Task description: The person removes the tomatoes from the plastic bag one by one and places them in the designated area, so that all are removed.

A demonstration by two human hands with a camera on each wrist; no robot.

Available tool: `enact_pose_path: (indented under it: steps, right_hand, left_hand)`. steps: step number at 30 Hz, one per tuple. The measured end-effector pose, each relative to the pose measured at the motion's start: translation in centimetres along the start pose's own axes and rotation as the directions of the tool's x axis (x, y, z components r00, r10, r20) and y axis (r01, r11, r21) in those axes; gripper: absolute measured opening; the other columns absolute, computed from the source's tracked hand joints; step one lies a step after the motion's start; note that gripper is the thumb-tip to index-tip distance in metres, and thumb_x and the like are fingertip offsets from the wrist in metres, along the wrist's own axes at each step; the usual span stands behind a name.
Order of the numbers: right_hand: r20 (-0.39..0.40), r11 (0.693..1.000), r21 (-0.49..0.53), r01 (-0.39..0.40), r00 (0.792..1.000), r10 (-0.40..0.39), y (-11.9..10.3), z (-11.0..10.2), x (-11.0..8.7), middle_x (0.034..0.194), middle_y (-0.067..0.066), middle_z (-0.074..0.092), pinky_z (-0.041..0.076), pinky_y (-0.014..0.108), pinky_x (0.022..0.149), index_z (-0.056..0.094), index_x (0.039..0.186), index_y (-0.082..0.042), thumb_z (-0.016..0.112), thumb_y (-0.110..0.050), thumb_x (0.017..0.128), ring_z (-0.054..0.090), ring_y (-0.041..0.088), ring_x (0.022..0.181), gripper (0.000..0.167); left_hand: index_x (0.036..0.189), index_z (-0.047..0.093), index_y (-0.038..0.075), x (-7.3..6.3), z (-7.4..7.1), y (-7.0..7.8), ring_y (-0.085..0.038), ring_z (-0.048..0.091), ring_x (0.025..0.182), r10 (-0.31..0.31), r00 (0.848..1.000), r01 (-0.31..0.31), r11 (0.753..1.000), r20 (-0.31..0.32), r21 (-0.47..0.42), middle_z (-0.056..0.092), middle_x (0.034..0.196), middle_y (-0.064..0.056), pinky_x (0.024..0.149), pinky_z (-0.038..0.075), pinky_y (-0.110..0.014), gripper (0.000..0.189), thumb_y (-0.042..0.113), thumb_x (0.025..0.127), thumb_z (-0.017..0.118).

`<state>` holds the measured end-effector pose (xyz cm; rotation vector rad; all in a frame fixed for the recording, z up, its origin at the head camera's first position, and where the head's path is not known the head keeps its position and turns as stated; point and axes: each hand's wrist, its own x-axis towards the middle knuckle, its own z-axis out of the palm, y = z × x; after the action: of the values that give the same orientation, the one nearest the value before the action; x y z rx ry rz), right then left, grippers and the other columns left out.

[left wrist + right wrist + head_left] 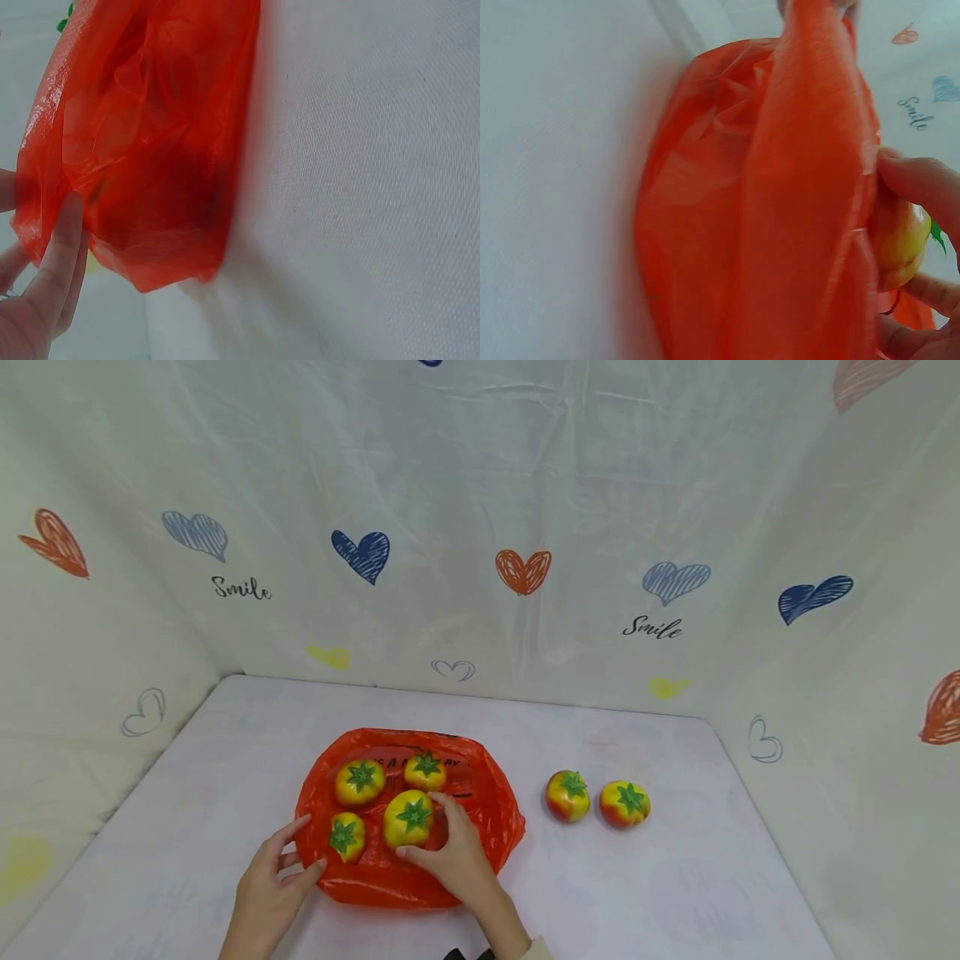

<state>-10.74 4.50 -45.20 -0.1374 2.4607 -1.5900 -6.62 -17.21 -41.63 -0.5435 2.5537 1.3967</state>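
Note:
A red plastic bag point(390, 893) lies on the table with its mouth spread wide. Several yellow-and-red tomatoes with green star-shaped leaf tops sit inside, one at the back left point(360, 782), one at the back right point(425, 771) and one near the left rim point(347, 837). My right hand point(457, 856) holds another tomato point(408, 820) between thumb and fingers, over the bag's middle. In the right wrist view this tomato point(901, 244) is partly hidden behind the bag's wall. My left hand point(273, 881) grips the bag's left rim, its fingers point(56, 259) against the red plastic.
Right of the bag, two more tomatoes, one nearer point(567, 796) and one farther right point(625, 803), stand on the white table point(675, 877). A pale curtain point(585, 635) printed with hearts hangs behind the table and along its sides.

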Motion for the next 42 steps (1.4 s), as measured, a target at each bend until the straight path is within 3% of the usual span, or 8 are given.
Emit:
enact_pose_path:
  steps: [15, 23, 32, 42]
  right_hand:
    - [-0.036, 0.997, 0.046, 0.059, 0.998, -0.057, -2.6, -2.7, -2.5, 0.135, 0.003, 0.042, 0.045, 0.05, 0.098, 0.032, 0.138, -0.017, 0.073, -0.042, 0.077, 0.043, 0.023, 0.12, 0.078]
    - [-0.064, 0.994, 0.102, 0.024, 0.998, -0.017, -2.8, -4.2, -3.5, 0.133, 0.005, 0.041, 0.051, 0.044, 0.091, 0.031, 0.136, -0.02, 0.074, -0.039, 0.076, 0.041, 0.024, 0.118, 0.076]
    - [-0.154, 0.994, 0.11, 0.015, 0.988, 0.002, -2.7, -5.8, -4.5, 0.127, 0.006, 0.045, 0.052, 0.04, 0.085, 0.032, 0.136, -0.018, 0.075, -0.039, 0.075, 0.046, 0.023, 0.107, 0.078]
    - [-0.251, 0.993, 0.115, 0.032, 0.968, -0.002, -1.9, -7.1, -5.4, 0.125, 0.001, 0.048, 0.051, 0.027, 0.087, 0.035, 0.135, -0.017, 0.079, -0.031, 0.072, 0.048, 0.019, 0.107, 0.077]
  left_hand:
    - [0.144, 0.028, 0.008, 0.0, 0.0, 0.2, -0.04, 0.04, 0.116, -0.005, 1.0, 0.005, 1.0, -0.001, -0.014, 0.028, 0.142, -0.024, 0.087, 0.053, -0.045, 0.065, 0.013, 0.088, 0.061]
    - [0.144, 0.027, 0.009, -0.1, 0.0, 0.1, -0.04, 0.042, 0.115, 0.003, 1.0, -0.003, 1.0, 0.003, -0.015, 0.029, 0.142, -0.024, 0.087, 0.053, -0.044, 0.065, 0.013, 0.088, 0.06]
    - [0.144, 0.028, 0.008, 0.0, 0.0, 0.3, -0.04, 0.042, 0.116, 0.009, 1.0, -0.009, 1.0, 0.006, -0.007, 0.028, 0.142, -0.024, 0.087, 0.053, -0.045, 0.064, 0.013, 0.088, 0.06]
    - [0.143, 0.029, 0.008, -0.2, 0.0, 0.5, -0.04, 0.043, 0.115, 0.018, 1.0, -0.018, 1.0, -0.008, 0.003, 0.03, 0.142, -0.024, 0.087, 0.053, -0.045, 0.064, 0.011, 0.087, 0.061]
